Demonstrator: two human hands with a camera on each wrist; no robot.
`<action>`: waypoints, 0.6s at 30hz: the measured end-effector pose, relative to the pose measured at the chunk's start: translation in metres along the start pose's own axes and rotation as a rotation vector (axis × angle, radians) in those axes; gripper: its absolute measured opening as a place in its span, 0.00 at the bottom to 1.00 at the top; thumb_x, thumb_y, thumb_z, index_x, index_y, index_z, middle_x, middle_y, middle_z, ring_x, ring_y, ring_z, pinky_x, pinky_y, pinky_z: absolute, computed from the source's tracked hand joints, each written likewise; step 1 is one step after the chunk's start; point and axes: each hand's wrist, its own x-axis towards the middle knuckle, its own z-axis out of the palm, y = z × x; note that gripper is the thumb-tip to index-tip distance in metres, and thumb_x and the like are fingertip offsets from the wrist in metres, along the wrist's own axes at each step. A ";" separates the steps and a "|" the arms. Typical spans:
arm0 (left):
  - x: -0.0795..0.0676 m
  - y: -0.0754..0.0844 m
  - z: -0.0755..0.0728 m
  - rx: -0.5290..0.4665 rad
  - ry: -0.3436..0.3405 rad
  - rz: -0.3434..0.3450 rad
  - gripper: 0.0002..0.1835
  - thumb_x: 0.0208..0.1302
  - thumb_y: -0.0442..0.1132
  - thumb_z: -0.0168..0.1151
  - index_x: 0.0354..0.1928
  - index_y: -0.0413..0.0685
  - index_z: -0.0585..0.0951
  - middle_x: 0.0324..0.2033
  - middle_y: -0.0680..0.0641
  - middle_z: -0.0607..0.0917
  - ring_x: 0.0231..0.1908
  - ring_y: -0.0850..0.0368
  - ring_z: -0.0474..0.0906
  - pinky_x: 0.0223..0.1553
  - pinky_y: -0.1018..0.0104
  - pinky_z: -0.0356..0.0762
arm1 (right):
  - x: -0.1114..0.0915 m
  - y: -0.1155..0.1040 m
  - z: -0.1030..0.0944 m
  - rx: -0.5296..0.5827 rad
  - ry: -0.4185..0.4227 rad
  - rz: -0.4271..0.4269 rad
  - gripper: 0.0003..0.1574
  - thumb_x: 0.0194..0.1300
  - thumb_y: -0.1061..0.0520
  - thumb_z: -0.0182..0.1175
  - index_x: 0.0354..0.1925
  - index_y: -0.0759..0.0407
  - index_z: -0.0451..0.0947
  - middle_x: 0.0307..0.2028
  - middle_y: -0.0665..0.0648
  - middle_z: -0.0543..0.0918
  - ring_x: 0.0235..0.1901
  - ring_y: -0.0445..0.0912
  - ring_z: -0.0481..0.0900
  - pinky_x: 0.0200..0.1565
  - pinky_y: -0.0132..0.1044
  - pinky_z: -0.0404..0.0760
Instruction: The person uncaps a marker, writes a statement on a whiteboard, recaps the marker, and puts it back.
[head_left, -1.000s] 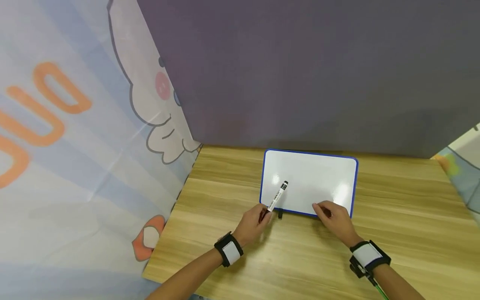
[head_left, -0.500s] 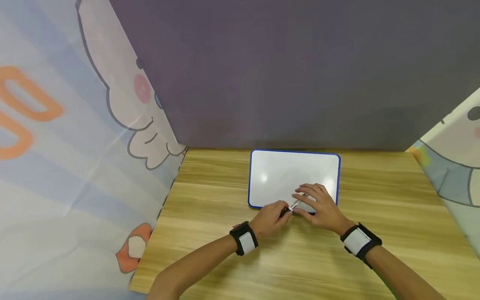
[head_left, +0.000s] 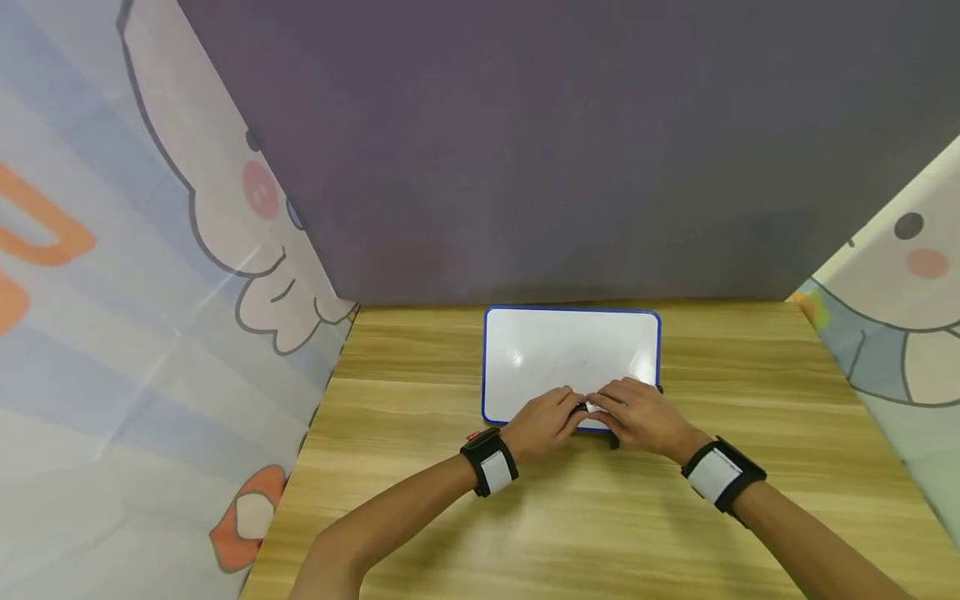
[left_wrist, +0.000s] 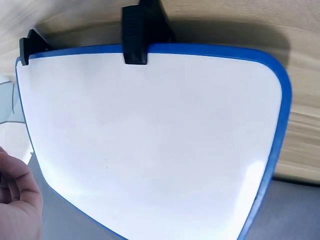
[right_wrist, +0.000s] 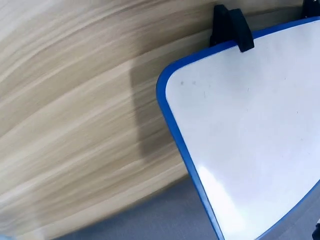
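Note:
Both hands meet over the front edge of a blue-framed whiteboard (head_left: 547, 350). Between them is a marker (head_left: 592, 407), with only a bit of its white barrel and a dark part showing. My left hand (head_left: 542, 423) grips it from the left, fingers curled. From the right, my right hand (head_left: 647, 418) holds it too, and its fingers cover most of the barrel. In the left wrist view, black clips, one a big clip (left_wrist: 135, 35), sit on the board's edge. The right wrist view shows another black clip (right_wrist: 232, 29).
The board stands on a wood-grain table (head_left: 420, 358), near its back. A dark grey panel (head_left: 525, 150) rises behind the table. Printed cartoon cloths hang at both sides, including the left cloth (head_left: 150, 400).
My right hand has come over from the board's right front and taken hold of the marker, which my left hand was holding alone. The head view has shifted rightward.

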 end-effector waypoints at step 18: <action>-0.004 -0.011 0.002 0.137 -0.042 -0.085 0.13 0.73 0.43 0.41 0.36 0.49 0.75 0.25 0.56 0.79 0.27 0.65 0.72 0.28 0.78 0.68 | 0.009 -0.006 0.020 0.066 -0.039 0.060 0.20 0.70 0.46 0.48 0.38 0.58 0.80 0.23 0.46 0.76 0.18 0.31 0.67 0.21 0.21 0.70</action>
